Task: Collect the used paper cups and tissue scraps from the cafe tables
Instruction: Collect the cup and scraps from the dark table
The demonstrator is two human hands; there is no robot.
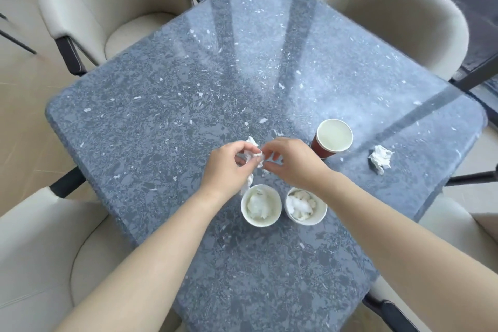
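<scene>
Both hands meet above the middle of the grey speckled table (161,121). My left hand (229,167) is closed on a crumpled white tissue scrap (252,155), part of which hangs down past the wrist. My right hand (291,162) pinches the same scrap from the right. Just below the hands stand two paper cups, each stuffed with white tissue: the left cup (260,205) and the right cup (306,206). A red paper cup (332,137), empty inside, stands upright to the right of my right hand. Another crumpled tissue (380,158) lies near the table's right edge.
Beige upholstered chairs surround the table: one at the far left (107,8), one at the far right (390,19), one at the near left (48,256) and one at the near right (458,237). Dark window frames run along the top right.
</scene>
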